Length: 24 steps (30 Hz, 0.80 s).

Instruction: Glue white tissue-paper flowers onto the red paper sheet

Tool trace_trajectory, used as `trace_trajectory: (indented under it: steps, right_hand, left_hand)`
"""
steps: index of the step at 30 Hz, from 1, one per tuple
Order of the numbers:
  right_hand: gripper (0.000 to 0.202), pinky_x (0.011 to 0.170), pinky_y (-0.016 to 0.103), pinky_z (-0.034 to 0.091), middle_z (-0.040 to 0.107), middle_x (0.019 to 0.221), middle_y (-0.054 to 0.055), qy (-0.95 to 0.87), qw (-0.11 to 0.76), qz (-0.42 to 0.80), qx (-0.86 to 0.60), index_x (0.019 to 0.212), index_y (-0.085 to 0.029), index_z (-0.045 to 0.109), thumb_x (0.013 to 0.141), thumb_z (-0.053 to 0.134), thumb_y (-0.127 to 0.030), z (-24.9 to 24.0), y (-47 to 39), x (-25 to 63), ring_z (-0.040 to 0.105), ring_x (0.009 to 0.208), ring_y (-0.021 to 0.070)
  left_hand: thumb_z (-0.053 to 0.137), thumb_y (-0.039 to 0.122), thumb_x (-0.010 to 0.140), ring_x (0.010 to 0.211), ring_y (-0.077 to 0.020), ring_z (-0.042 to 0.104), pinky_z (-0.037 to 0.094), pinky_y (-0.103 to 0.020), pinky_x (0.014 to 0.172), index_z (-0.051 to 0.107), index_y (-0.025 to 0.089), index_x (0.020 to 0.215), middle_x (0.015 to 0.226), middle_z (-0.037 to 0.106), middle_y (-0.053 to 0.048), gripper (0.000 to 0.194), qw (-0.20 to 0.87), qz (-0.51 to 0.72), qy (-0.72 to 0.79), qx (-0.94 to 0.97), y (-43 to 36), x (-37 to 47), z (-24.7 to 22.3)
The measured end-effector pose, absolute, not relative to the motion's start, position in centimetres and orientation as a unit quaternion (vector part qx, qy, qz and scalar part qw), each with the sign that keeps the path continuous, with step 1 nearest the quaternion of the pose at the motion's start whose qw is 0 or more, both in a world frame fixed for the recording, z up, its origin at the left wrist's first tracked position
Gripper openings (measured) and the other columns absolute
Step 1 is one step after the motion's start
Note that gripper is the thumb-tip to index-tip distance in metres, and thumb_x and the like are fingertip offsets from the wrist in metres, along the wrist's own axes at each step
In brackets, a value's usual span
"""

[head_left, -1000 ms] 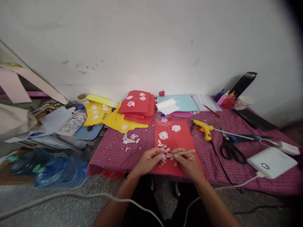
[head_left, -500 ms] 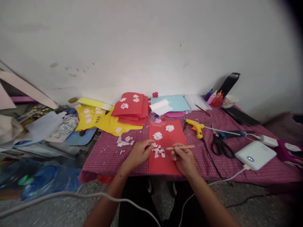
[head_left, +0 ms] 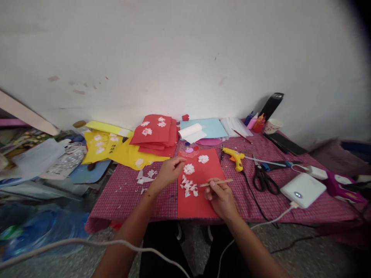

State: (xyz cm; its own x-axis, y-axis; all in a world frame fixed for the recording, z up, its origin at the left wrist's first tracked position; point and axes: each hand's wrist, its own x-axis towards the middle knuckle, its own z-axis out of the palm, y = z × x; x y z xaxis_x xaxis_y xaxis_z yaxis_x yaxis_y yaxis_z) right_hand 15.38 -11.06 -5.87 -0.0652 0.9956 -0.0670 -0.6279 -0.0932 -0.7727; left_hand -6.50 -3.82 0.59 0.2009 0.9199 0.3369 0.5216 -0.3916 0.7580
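Left hand [head_left: 169, 172] has slid toward the back edge of the bench [head_left: 113, 204], away from the white paper bits [head_left: 188, 188]; loosely curled, can't tell if it's pinching anything. Right hand [head_left: 222, 197] holds a wooden stick [head_left: 223, 181], tip by those bits on the red sheet [head_left: 199, 206] at the bench's front edge. Yellow glue gun [head_left: 236, 156] lies just right.

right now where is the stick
In the head view, the stick is right of centre, in the right hand, its tip near the white scraps on the red sheet.
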Motion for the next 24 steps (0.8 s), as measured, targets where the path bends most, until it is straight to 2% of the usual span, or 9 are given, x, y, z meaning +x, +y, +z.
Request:
trace_trajectory:
  steps: [4, 7, 11, 14, 18, 24]
  right_hand:
    - [0.022, 0.047, 0.02, 0.042, 0.066, 0.061, 0.0, -0.287, 0.61, 0.662, -0.327, 0.084, -0.018, 0.067, 0.085, 0.076, -0.037, -6.0, -11.0, 15.2, 0.053, 0.046, 0.0088]
    - [0.023, 0.047, 0.021, 0.041, 0.065, 0.06, 0.0, -0.291, 0.606, 0.661, -0.334, 0.083, -0.018, 0.065, 0.087, 0.074, -0.038, -6.2, -10.9, 15.2, 0.052, 0.045, 0.0086]
    - [0.02, 0.046, 0.02, 0.038, 0.066, 0.061, 0.0, -0.305, 0.593, 0.661, -0.343, 0.087, -0.018, 0.066, 0.087, 0.074, -0.037, -6.3, -11.1, 15.1, 0.052, 0.046, 0.0085]
    - [0.017, 0.049, 0.021, 0.04, 0.068, 0.066, 0.001, -0.349, 0.59, 0.641, -0.345, 0.089, -0.018, 0.067, 0.089, 0.072, -0.035, -6.5, -11.4, 15.1, 0.055, 0.051, 0.0096]
    - [0.013, 0.056, 0.025, 0.046, 0.071, 0.077, 0.003, -0.446, 0.578, 0.578, -0.366, 0.097, -0.02, 0.069, 0.091, 0.07, -0.031, -6.5, -12.4, 15.2, 0.059, 0.057, 0.0121]
    - [0.015, 0.064, 0.026, 0.05, 0.072, 0.085, 0.003, -0.621, 0.493, 0.448, -0.413, 0.106, -0.024, 0.07, 0.099, 0.057, -0.025, -4.0, -14.7, 16.0, 0.063, 0.068, 0.0141]
  left_hand:
    - [0.053, 0.025, 0.092, 0.089, -0.0182, 0.067, 0.05, -0.028, 0.08, 0.07, 0.018, 0.103, 0.097, 0.074, -0.004, 0.022, 0.275, 0.513, 0.495, 0.645, -0.3, -4.6, 0.3]
    - [0.053, 0.027, 0.092, 0.089, -0.0179, 0.066, 0.051, -0.028, 0.082, 0.069, 0.018, 0.103, 0.097, 0.074, -0.004, 0.021, 0.274, 0.552, 0.496, 0.612, 0.8, -4.2, -0.8]
    - [0.053, 0.027, 0.093, 0.089, -0.0176, 0.066, 0.05, -0.028, 0.082, 0.07, 0.019, 0.105, 0.097, 0.073, -0.004, 0.023, 0.287, 0.525, 0.489, 0.635, 1.0, -5.1, -2.2]
    - [0.053, 0.027, 0.092, 0.088, -0.0177, 0.066, 0.051, -0.028, 0.081, 0.07, 0.019, 0.105, 0.097, 0.073, -0.004, 0.023, 0.298, 0.526, 0.499, 0.621, 1.1, -5.9, -2.3]
    - [0.054, 0.031, 0.09, 0.083, -0.0176, 0.066, 0.052, -0.028, 0.077, 0.07, 0.018, 0.105, 0.09, 0.073, -0.004, 0.025, 0.308, 0.539, 0.522, 0.585, 1.5, -6.4, -1.8]
    - [0.055, 0.033, 0.089, 0.079, -0.0162, 0.065, 0.051, -0.026, 0.072, 0.07, 0.018, 0.104, 0.086, 0.073, -0.003, 0.026, 0.325, 0.545, 0.531, 0.562, 1.8, -6.7, -2.0]
